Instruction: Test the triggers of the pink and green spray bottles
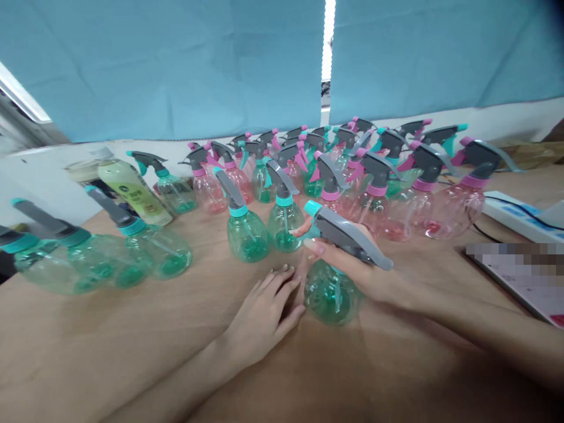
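Observation:
My right hand (352,258) is wrapped round the neck of a green spray bottle (333,299) with a grey and teal trigger head. The bottle stands on the table in front of me, its nozzle pointing left. A little green shows in its bottom, with a clear tube inside. Flat on the wood to its left lies my left hand (267,314), fingers stretched out and holding nothing. Just beyond my hands stand two more green spray bottles, a nearer one (248,238) and another (284,220) beside it.
Pink and green spray bottles (400,217) crowd the back of the table (194,329). Several green ones (163,252) stand at the left. A bottle with a green label (132,188) is behind them. A power strip (524,214) and a tablet-like object (520,282) lie right.

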`<state>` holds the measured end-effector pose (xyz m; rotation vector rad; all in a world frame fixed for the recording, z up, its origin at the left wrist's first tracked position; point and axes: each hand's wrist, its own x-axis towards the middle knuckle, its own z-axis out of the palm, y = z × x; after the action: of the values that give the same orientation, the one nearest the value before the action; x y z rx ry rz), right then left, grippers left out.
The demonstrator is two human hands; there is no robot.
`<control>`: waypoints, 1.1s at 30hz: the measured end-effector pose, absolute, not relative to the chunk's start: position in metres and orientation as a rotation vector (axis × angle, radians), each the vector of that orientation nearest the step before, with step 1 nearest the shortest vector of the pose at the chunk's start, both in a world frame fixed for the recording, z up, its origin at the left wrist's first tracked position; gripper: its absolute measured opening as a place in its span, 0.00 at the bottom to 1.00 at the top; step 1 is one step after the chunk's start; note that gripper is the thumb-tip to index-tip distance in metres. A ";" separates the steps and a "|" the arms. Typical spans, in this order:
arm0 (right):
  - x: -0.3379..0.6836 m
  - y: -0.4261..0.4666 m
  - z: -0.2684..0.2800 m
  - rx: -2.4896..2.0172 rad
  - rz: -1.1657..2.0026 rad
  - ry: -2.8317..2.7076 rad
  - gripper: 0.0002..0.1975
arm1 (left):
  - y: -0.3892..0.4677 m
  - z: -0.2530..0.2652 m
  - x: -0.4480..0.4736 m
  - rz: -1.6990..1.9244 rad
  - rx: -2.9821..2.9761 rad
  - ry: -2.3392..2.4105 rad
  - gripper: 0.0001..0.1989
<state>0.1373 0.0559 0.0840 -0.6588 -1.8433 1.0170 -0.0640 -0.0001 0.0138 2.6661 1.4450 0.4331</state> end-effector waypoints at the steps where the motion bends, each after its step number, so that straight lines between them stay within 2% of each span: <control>1: 0.137 0.056 0.084 -0.659 1.010 -1.843 0.07 | 0.000 0.014 -0.064 0.436 2.667 1.442 0.19; 33: 0.138 0.055 0.086 -0.662 0.982 -1.849 0.05 | 0.000 0.016 -0.063 0.422 2.661 1.428 0.19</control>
<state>0.1378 0.0546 0.0855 -0.6620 -1.8486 0.9823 -0.0630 -0.0001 0.0161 2.6612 1.4278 0.4219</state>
